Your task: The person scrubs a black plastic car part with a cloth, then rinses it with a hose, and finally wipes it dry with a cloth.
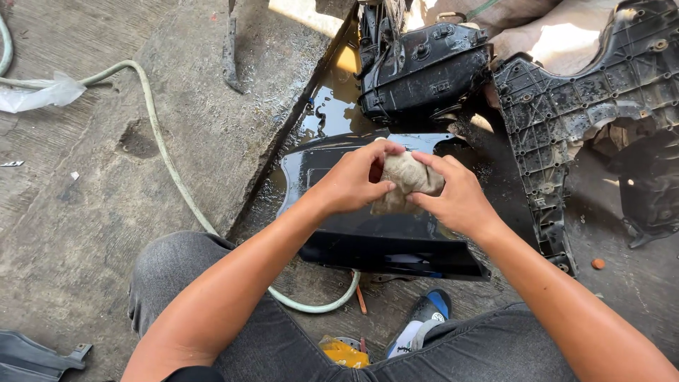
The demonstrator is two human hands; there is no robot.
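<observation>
My left hand (350, 182) and my right hand (456, 197) both grip a wadded, dirty beige rag (409, 178) between them, fingers pressed into it from either side. The rag is held just above a glossy black plastic body panel (368, 244) that lies wet on the ground in front of my knees. My grey trouser legs fill the bottom of the head view.
A pale green hose (159, 138) snakes across the concrete and under the panel. A puddle (332, 106) lies beyond it. Black plastic vehicle parts (424, 67), (566, 106) sit at the back and right. A clear plastic bag (39, 92) lies far left, a yellow object (343, 351) near my foot.
</observation>
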